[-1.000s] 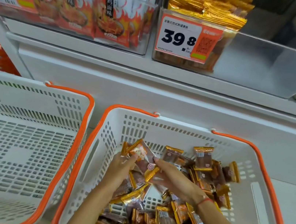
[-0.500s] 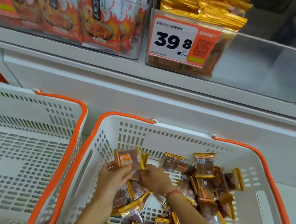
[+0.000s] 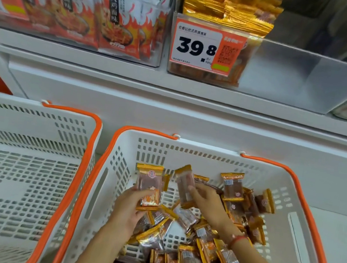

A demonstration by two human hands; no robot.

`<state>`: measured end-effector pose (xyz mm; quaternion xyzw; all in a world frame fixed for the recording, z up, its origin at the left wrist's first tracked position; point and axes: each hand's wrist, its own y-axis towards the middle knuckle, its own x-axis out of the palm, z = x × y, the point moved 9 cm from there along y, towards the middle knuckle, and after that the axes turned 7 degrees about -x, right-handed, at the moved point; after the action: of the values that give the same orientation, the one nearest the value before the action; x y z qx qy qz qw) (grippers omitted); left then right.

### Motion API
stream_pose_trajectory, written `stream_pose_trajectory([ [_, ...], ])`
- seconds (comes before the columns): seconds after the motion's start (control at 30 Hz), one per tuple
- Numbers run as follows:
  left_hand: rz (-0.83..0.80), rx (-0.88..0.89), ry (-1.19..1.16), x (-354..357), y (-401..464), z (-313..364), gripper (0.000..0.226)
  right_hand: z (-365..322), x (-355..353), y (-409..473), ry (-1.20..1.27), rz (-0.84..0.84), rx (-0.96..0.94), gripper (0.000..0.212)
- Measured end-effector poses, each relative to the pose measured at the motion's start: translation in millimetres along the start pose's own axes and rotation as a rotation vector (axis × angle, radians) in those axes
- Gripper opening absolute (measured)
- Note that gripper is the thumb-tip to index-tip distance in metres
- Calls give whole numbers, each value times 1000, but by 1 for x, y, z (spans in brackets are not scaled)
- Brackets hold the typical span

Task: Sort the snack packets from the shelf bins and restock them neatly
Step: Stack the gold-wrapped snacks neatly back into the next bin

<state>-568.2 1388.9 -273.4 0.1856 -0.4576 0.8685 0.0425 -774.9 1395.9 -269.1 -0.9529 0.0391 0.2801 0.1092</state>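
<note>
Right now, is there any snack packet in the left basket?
No, the left basket shows only its bare slotted floor, while the packets lie in the right basket.

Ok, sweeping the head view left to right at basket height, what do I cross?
Left basket → packet stack in the left hand → single packet in the right hand → loose packets → right basket's far wall.

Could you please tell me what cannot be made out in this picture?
Head view only:
- Price tag: small print too tiny.
- Packets under the left hand and right hand: hidden.
- Left basket: cut off by the frame's edge.
- Upper-right shelf: blurred.
</note>
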Motion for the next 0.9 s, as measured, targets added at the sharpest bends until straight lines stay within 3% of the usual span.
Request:
stream_pose_trajectory([
  [0.1, -68, -1, 101, 13, -5, -12, 38, -39, -24, -25, -2, 110, -74, 26],
  [0.2, -87, 3, 187, 30, -11, -26, 20, -71, -34, -50, -299, 215, -167, 35],
  [0.33, -113, -9, 119, 53, -26, -41, 42, -86, -21, -74, -594, 224, -245, 39],
  [0.4, -112, 12, 188, 60, -35, -44, 47, -83, -17, -79, -519, 180, -238, 38],
  [0.6, -66, 69, 166, 48, -29, -47, 29, -47, -24, -64, -82, 14, -40, 14],
  [0.67, -69, 38, 93, 44, -27, -43, 25, -21, -14, -63, -265, -178, 0, 23],
  [0.77, -64, 15, 30, 35, -20, -33, 31, 14, 25, -89, -605, -676, 19, 59],
  [0.83, -78, -4, 33, 32, -14, -30, 35, 26, 40, -105, -670, -839, 71, 81],
  [0.9, -96, -31, 42, 30, -9, -30, 28, 69, 56, -106, -699, -872, 101, 86],
])
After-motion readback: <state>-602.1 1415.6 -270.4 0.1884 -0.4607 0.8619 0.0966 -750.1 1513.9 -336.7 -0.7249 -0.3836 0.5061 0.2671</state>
